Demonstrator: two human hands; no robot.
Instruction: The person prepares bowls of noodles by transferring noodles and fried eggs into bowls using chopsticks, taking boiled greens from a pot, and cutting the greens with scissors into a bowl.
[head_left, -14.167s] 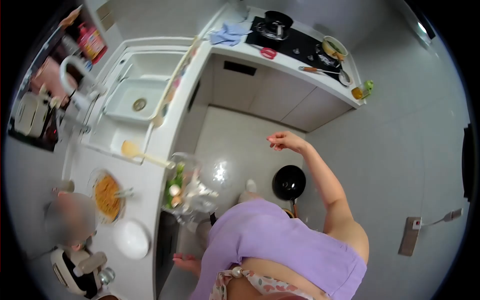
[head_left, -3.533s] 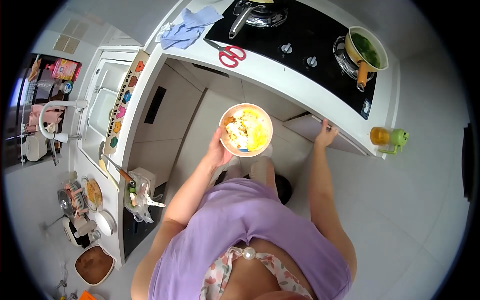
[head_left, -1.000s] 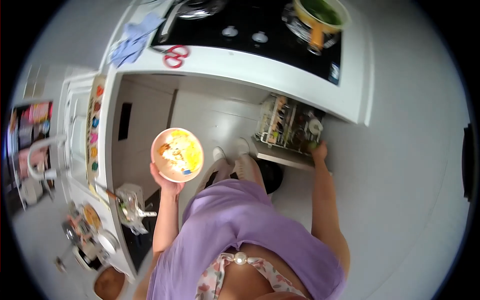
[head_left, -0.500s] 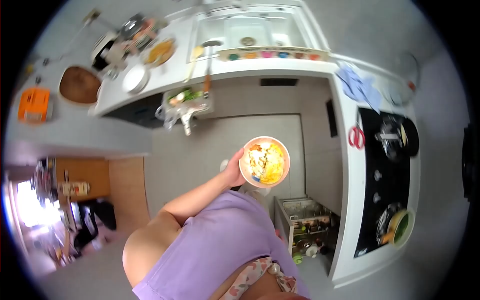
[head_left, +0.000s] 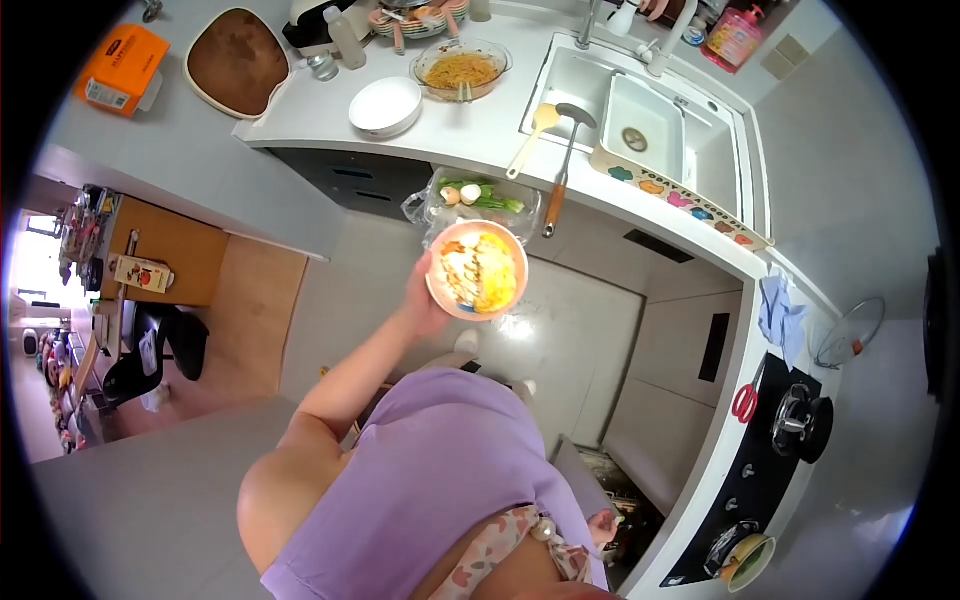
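Observation:
My left hand (head_left: 426,300) is closed around the side of a pale pink bowl (head_left: 434,285), held in front of my body. Inside the bowl is food (head_left: 478,272): white and yellow portions with brown bits and an orange-red patch. A small blue thing shows at its lower edge. Low on the right, my right hand (head_left: 603,527) shows partly past my purple top, its fingers curled, beside an open drawer (head_left: 585,478). What those fingers hold, if anything, is too small to make out.
A hanging bag with eggs and greens (head_left: 490,200) is just beyond the bowl. On the counter are a white bowl (head_left: 386,106), a glass dish (head_left: 428,70), a yellow spatula (head_left: 522,152) and a turner (head_left: 560,190). Right of me are red scissors (head_left: 746,402) and a stove (head_left: 720,515).
The view has turned, so the counter and sink appear farther right. The bowl, still in my left hand, appears further left, closer to the hanging bag. My right hand has come into view by the drawer.

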